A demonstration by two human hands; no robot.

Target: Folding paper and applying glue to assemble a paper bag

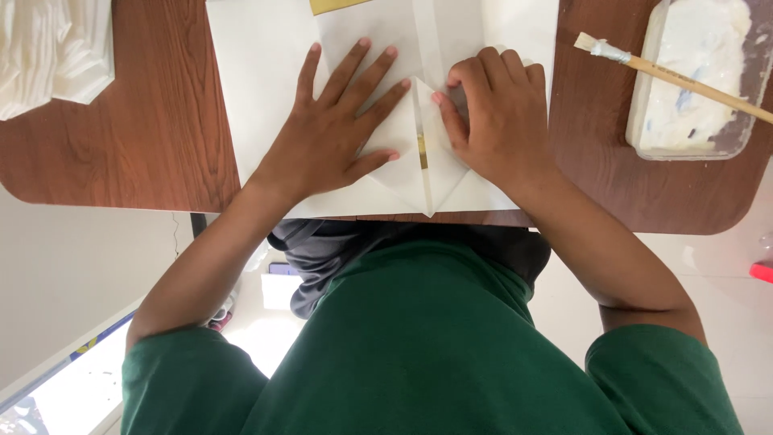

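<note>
- Left hand (pixel 338 133) spread wide and flat, palm down on the white paper (pixel 266 89), gripping nothing, merely pinning the sheet to the worktop (pixel 153 137).
- Right hand (pixel 499 113) curled narrow, fingertips (pixel 441 101) pressing along the folded flap (pixel 439 173) just right of the centre crease; holding nothing either, pressing only.
- Paper lying in the middle of the brown worktop, near edge level with or slightly past the worktop's rim, pointed fold tip at that rim.
- Possible slip: with so little support under the tip, downward pressure there likely to bend or crumple the point rather than sharpen the crease.
- Possible skew: flat left hand sliding on smooth paper would let the two flaps drift apart, opening the thin gap (a yellowish strip (pixel 423 151) showing through it) wider.
- Glue risk: brush (pixel 668 72) resting across the plastic tray (pixel 644 121) of white paste at the right, handle overhanging; a nudge from the right forearm could likely tip it onto the worktop or sheet.
- Whether paste already lies under the flap: cannot tell, hidden by the fingers; if wet, smearing likely under hard pressing.
- Crumpled white material (pixel 52 52) at far left, well apart, no hazard.
</note>
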